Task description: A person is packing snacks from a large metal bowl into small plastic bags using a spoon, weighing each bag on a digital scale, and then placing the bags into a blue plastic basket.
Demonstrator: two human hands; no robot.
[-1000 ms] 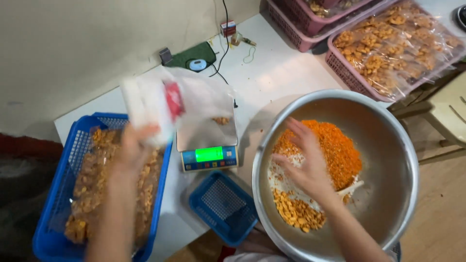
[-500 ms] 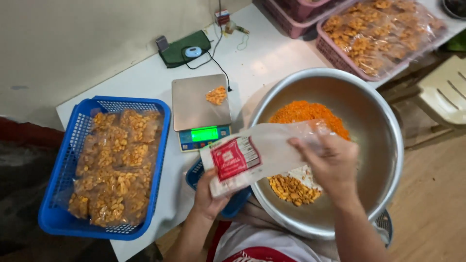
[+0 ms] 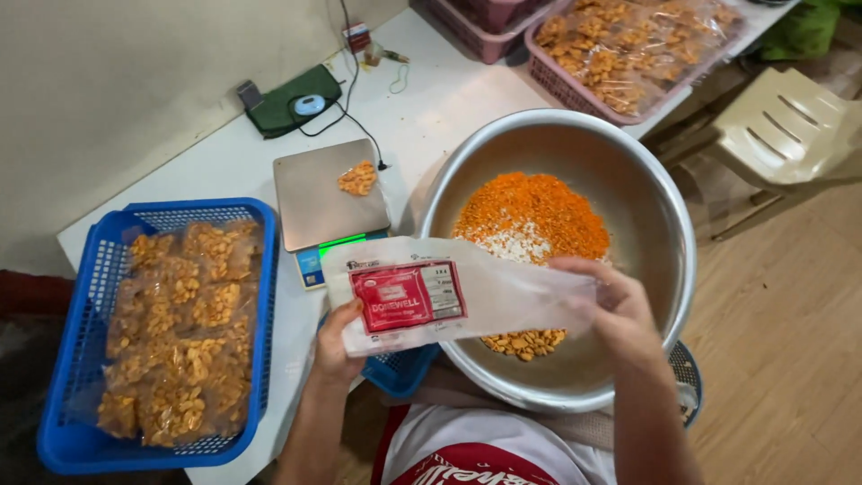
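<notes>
The clear bag (image 3: pixel 467 296), with a red label, lies level between both hands over the near rim of the bowl (image 3: pixel 655 207); half a second ago it was tilted, its labelled end lower. The left hand (image 3: pixel 337 346) grips the labelled end, fingers closed on the plastic; the right hand (image 3: pixel 620 310) pinches the other end, where it earlier gripped from above. A second ago the left hand alone held the bag up over the blue basket (image 3: pixel 67 377) while the right was down in the bowl. The bowl holds orange crumbs (image 3: pixel 539 211), a white patch and yellow snacks (image 3: pixel 525 341). A small blue tray (image 3: pixel 400 368) sits under the bag, touching the bowl. On the counter (image 3: pixel 431 117), the scale (image 3: pixel 328 202) carries a few snacks. The blue basket holds filled bags; pink baskets (image 3: pixel 584 85) stand beyond the bowl.
</notes>
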